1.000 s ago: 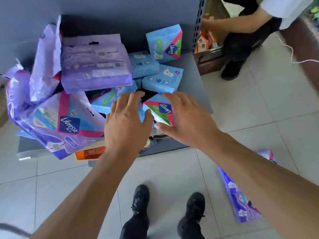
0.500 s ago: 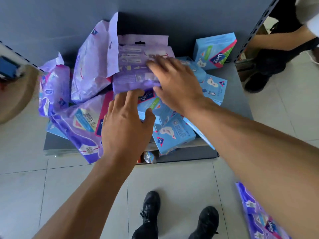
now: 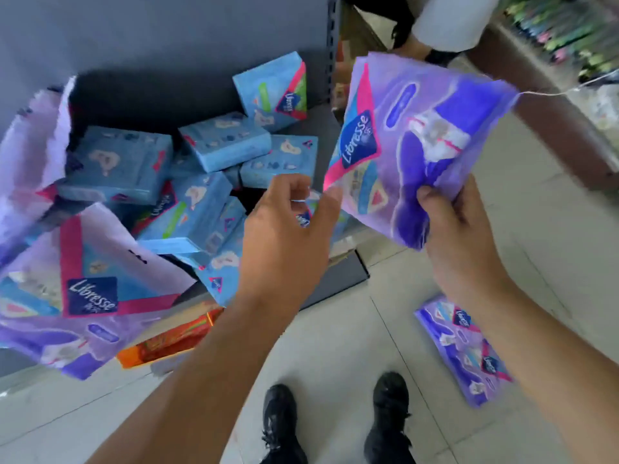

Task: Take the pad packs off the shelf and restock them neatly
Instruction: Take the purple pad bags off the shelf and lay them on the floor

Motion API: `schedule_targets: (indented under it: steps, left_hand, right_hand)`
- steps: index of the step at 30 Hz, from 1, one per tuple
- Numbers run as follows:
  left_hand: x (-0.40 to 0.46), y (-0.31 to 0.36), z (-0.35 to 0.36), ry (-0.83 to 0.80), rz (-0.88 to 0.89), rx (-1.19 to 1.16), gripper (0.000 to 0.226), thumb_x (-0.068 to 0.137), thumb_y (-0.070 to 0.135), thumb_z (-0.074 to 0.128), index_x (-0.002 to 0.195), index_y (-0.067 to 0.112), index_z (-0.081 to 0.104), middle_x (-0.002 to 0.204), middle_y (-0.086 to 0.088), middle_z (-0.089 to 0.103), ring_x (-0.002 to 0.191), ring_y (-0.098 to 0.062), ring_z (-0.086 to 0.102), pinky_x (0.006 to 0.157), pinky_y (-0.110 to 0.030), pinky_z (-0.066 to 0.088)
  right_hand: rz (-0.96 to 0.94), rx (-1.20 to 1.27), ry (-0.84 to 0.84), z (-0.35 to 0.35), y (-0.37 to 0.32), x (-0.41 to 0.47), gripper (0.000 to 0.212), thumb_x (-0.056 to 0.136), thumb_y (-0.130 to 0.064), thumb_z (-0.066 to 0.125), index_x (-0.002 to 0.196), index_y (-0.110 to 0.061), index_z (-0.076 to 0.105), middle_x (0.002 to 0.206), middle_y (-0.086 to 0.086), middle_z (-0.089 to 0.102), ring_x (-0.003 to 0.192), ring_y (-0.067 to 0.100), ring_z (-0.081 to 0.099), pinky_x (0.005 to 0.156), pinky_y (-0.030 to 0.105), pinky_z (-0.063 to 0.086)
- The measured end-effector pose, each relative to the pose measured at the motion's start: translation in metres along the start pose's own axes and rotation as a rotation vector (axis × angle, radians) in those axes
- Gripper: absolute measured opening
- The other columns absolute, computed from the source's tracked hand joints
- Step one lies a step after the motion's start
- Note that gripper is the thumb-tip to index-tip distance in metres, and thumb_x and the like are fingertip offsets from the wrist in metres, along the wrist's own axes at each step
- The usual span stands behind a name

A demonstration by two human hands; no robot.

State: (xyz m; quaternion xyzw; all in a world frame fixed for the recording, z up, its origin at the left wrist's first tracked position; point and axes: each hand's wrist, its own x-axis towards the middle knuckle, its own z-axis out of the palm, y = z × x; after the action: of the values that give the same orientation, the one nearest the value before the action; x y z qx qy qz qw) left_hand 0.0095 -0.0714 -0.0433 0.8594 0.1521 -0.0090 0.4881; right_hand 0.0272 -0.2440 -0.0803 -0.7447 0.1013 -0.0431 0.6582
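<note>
Right hand (image 3: 459, 229) pinches a purple pad pack (image 3: 415, 142) by its bottom edge, lifted clear of the shelf (image 3: 338, 279), probably to drop it by the purple pack on the floor (image 3: 464, 349). Left hand (image 3: 284, 242) hovers loosely curled, holding nothing (ready to help, I'd guess). Farther back, blue packs (image 3: 187, 209) sit jumbled on the grey shelf against a grey back panel (image 3: 167, 35); pale tiled floor (image 3: 335, 346) all around.

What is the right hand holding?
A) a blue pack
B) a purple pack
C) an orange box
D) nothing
B: the right hand grips the lower edge of a purple pack, lifted clear of the shelf.
</note>
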Motion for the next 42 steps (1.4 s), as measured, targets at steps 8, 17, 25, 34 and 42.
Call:
schedule_targets:
  steps: [8, 17, 25, 34, 42]
  left_hand:
    - [-0.04, 0.042, 0.167, -0.472, -0.419, -0.587, 0.048, 0.081, 0.015, 0.076, 0.111, 0.035, 0.045, 0.096, 0.01, 0.072, 0.083, -0.014, 0.07, 0.071, -0.035, 0.056]
    - [-0.063, 0.03, 0.312, -0.92, -0.312, -0.39, 0.091, 0.063, -0.009, 0.075, 0.135, 0.038, 0.045, 0.118, -0.014, 0.068, 0.1, -0.03, 0.068, 0.081, -0.042, 0.057]
    - [-0.12, 0.006, 0.415, -1.149, -0.502, 0.062, 0.042, 0.083, 0.031, 0.071, 0.121, 0.022, 0.056, 0.109, -0.003, 0.073, 0.093, -0.022, 0.072, 0.084, -0.041, 0.057]
    - [-0.143, -0.03, 0.476, -1.294, -0.394, 0.226, 0.031, 0.085, 0.023, 0.074, 0.113, 0.022, 0.06, 0.099, 0.005, 0.074, 0.089, -0.008, 0.071, 0.071, -0.021, 0.056]
    - [-0.139, -0.074, 0.536, -1.247, -0.226, 0.427, 0.037, 0.087, 0.023, 0.071, 0.12, 0.014, 0.058, 0.115, -0.001, 0.068, 0.1, -0.017, 0.067, 0.086, -0.028, 0.054]
  right_hand:
    - [0.503, 0.819, 0.081, -0.129, 0.045, -0.056, 0.02, 0.085, -0.008, 0.051, 0.1, -0.018, 0.059, 0.095, 0.0, 0.07, 0.082, 0.012, 0.069, 0.064, 0.028, 0.057]
    - [0.726, 0.565, 0.246, -0.327, 0.152, -0.085, 0.056, 0.079, -0.067, 0.05, 0.124, -0.035, 0.056, 0.111, -0.008, 0.071, 0.094, 0.013, 0.069, 0.072, 0.034, 0.055]
    - [0.868, 0.361, 0.381, -0.353, 0.238, -0.14, 0.092, 0.061, -0.057, 0.083, 0.138, -0.041, 0.036, 0.128, -0.014, 0.061, 0.114, 0.015, 0.064, 0.092, 0.045, 0.055]
    - [1.081, 0.475, 0.585, -0.369, 0.285, -0.177, 0.065, 0.063, -0.048, 0.075, 0.115, -0.018, 0.05, 0.106, 0.0, 0.072, 0.092, 0.02, 0.073, 0.084, 0.044, 0.058]
    - [1.06, 0.399, 0.786, -0.381, 0.343, -0.188, 0.049, 0.076, -0.044, 0.071, 0.115, -0.02, 0.052, 0.109, -0.004, 0.071, 0.096, 0.018, 0.072, 0.082, 0.041, 0.059]
